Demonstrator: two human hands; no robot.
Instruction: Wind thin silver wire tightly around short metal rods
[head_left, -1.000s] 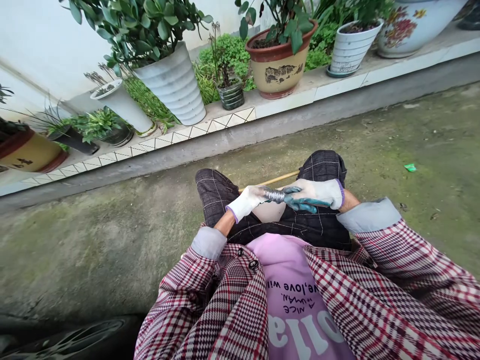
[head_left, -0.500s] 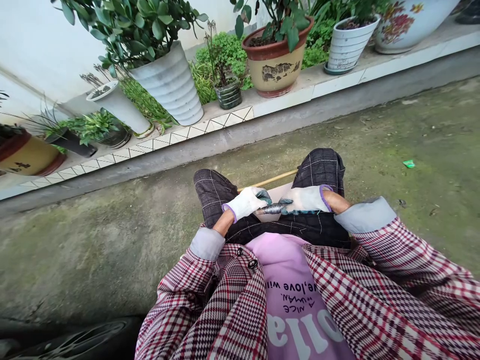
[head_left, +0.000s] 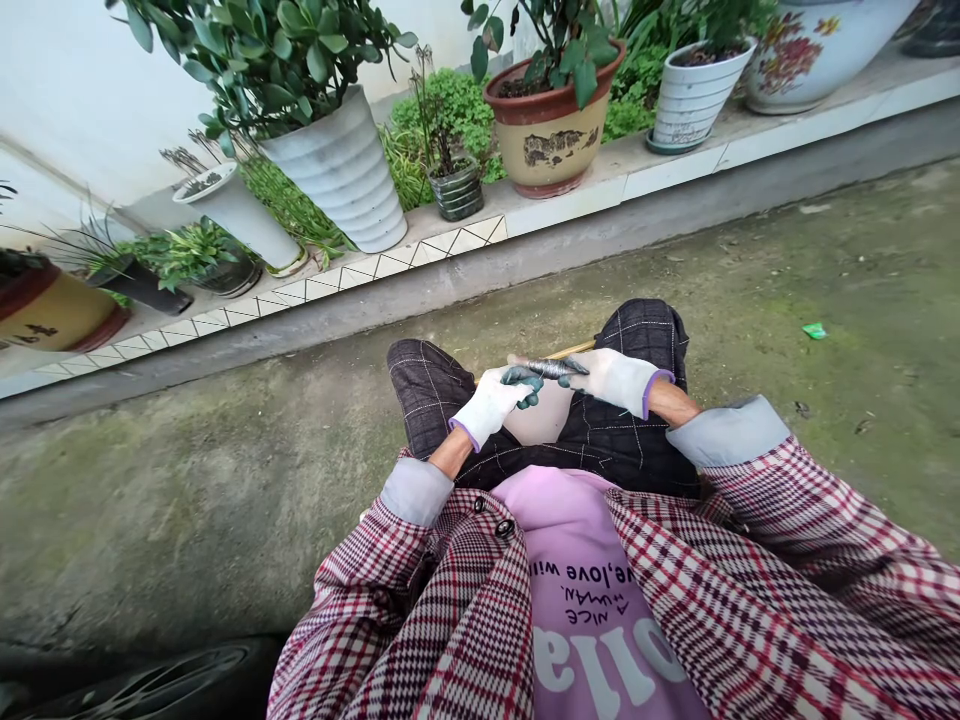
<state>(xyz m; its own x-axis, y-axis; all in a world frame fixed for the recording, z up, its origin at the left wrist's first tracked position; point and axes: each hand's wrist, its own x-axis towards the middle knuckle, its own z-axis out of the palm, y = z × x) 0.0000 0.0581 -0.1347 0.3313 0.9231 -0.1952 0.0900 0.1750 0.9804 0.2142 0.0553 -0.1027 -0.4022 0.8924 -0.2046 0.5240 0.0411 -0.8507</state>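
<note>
My right hand (head_left: 611,378), in a white glove with dark green fingers and a purple cuff, is closed around the right end of a stick wound with silvery wire (head_left: 550,368). The stick's bare, pale end points left. My left hand (head_left: 495,402), gloved alike, is closed just below the left part of the winding, its fingers curled together. Whatever is pinched there is too fine or too hidden to make out. Under both hands, a pale pinkish flat piece (head_left: 541,415) lies between my thighs. A thin yellow rod (head_left: 576,350) runs across behind the hands from knee to knee.
A low tiled ledge (head_left: 442,243) crosses in front of me, bearing several potted plants, among them a brown-rimmed pot (head_left: 551,135) and a ribbed white pot (head_left: 341,170). A green scrap (head_left: 814,330) lies on the concrete floor at right. A dark wheel (head_left: 172,680) shows at lower left.
The wire-wound stick and my right hand have moved up, away from my body. My left hand has gone from above the winding to below it, and more of the pale piece shows.
</note>
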